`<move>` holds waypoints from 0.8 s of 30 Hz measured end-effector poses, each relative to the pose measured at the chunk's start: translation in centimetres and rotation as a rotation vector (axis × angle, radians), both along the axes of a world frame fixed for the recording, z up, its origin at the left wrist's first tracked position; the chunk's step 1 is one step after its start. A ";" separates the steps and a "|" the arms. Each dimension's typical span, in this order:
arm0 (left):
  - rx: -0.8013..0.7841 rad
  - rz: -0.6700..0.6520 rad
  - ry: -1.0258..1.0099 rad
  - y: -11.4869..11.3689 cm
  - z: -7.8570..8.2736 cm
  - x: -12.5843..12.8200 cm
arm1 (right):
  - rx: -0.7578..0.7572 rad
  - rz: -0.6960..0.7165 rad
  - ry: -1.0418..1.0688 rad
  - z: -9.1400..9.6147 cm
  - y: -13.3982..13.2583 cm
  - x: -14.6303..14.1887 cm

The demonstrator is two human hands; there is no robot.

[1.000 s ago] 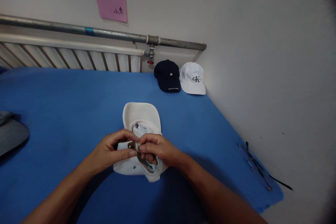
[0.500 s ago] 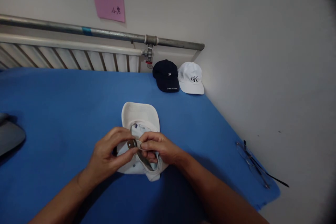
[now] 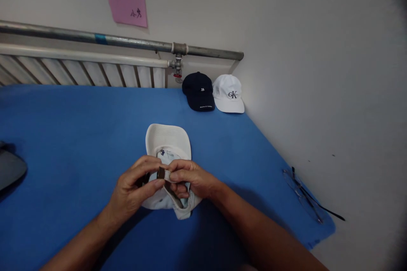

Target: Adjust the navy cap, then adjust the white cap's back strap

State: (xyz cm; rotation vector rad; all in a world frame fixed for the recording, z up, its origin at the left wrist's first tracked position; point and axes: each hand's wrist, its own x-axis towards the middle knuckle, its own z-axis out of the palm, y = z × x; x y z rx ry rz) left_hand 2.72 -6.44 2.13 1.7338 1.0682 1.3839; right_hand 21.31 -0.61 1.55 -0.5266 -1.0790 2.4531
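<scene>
Cream cap [image 3: 168,139] upside down mid blue cloth [image 3: 73,127], brim toward 12 o'clock. Left hand [image 3: 133,188] pinching the metal buckle [image 3: 161,173] of the back strap, right hand [image 3: 190,178] pinching the strap end beside it, at 6 o'clock of the brim. Apparently threaded through, not yet pulled snug or let go. Compared with a second ago: buckle turned more upright, fingertips closer together, cap hardly moved. Navy cap [image 3: 199,91] at 1 o'clock, well apart.

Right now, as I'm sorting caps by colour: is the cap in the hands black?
No, the cap that the left hand and right hand hold is white.
</scene>
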 end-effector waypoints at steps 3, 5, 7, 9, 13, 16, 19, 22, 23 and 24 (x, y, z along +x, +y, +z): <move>-0.009 0.000 -0.032 0.1 -0.1 0.0 | -0.022 0.003 0.032 0.0 0.1 0.0; -0.019 -0.007 -0.026 0.1 -0.1 0.0 | -0.027 0.005 0.030 0.1 0.0 0.0; -0.016 -0.010 -0.009 0.1 0.0 0.1 | -0.030 -0.002 0.020 0.2 0.0 -0.1; -0.011 -0.013 0.010 0.1 0.0 0.1 | -0.034 -0.012 0.012 0.3 -0.1 -0.2; -0.011 -0.019 0.016 0.2 -0.1 0.1 | -0.050 -0.010 0.014 0.3 -0.2 -0.2; -0.039 -0.009 0.026 0.1 -0.2 0.0 | -0.057 0.009 0.025 0.2 -0.1 -0.2; -0.065 -0.007 0.045 0.1 -0.2 0.0 | -0.055 0.031 0.013 0.0 0.0 -0.2; -0.075 -0.010 0.061 0.1 -0.1 0.0 | -0.051 0.036 -0.011 -0.1 0.0 -0.3; -0.076 -0.010 0.067 0.1 -0.1 0.0 | -0.050 0.033 -0.014 -0.1 0.0 -0.3; -0.076 -0.010 0.072 0.1 -0.1 0.0 | -0.049 0.033 -0.014 -0.1 0.0 -0.3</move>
